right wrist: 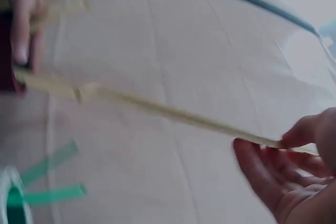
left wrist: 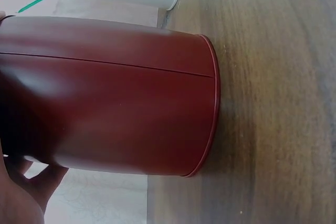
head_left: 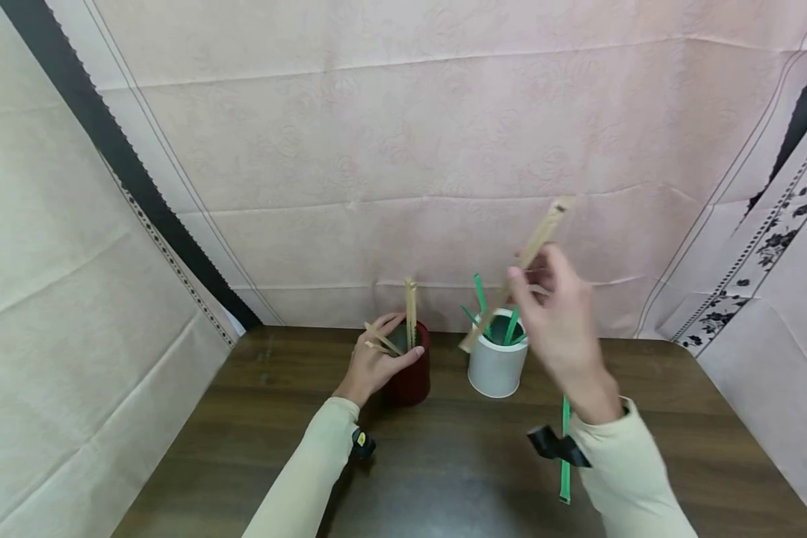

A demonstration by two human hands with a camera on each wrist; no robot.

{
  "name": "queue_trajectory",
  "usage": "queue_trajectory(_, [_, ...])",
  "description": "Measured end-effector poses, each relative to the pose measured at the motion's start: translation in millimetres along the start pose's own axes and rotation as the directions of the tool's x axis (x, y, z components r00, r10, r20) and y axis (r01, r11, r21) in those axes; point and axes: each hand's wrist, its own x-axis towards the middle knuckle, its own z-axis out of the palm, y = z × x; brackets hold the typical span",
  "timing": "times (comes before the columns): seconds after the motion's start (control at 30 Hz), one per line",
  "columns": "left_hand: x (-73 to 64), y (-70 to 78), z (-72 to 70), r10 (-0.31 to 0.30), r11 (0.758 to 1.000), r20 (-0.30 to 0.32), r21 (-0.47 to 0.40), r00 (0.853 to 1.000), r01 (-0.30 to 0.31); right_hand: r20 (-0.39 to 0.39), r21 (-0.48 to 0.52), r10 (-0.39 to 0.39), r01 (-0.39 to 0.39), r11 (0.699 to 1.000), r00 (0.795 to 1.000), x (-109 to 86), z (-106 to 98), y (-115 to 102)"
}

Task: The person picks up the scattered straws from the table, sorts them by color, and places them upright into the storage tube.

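My left hand (head_left: 368,368) grips a dark red cylindrical cup (head_left: 412,382) near its rim, thumb across the front. The left wrist view shows the cup's smooth side with a seam and its base at the wooden table. Several beige strips (head_left: 411,310) stick up out of it. Raised over the white cup (head_left: 496,371), my right hand (head_left: 565,321) pinches a long, flat beige strip (head_left: 545,230) between thumb and fingers. This strip slants, its upper end carrying a small dark mark and its lower end overlapping the white cup's left rim in the head view.
Several green strips (head_left: 480,291) stand in the white cup. Another green strip (head_left: 566,478) lies on the brown wooden table (head_left: 444,478) under my right forearm. Pale cloth (head_left: 376,149) hangs behind the table and along both sides.
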Motion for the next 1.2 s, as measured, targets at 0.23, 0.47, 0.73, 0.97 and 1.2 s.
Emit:
queue_trajectory(0.23, [0.6,-4.3,4.1,0.022,1.0,-0.002,0.003,1.0,-0.022,0.18,0.087,-0.166,0.153,0.984,0.969,-8.8,84.4,37.5])
queue_trajectory(0.47, [-0.3,-3.6,8.8,-0.009,1.0,-0.007,-0.03,1.0,0.009,0.396,-0.121,-0.107,0.167,0.979,0.912,-37.5,119.9,94.3])
queue_trajectory(0.73, [3.4,-4.2,3.9,0.101,0.994,-0.042,0.044,0.994,-0.099,0.563,-0.294,-0.019,0.222,0.93,0.826,-52.1,115.5,107.1])
queue_trajectory(0.97, [3.6,-1.4,5.6,0.079,0.996,-0.019,0.042,0.997,-0.078,0.495,-0.254,-0.035,0.184,0.95,0.868,-65.1,87.1,99.3])
queue_trajectory(1.2, [0.6,-2.3,3.5,0.033,0.999,-0.023,0.011,0.999,-0.033,0.092,-0.07,-0.118,0.125,0.99,0.989,-73.0,47.4,103.8])
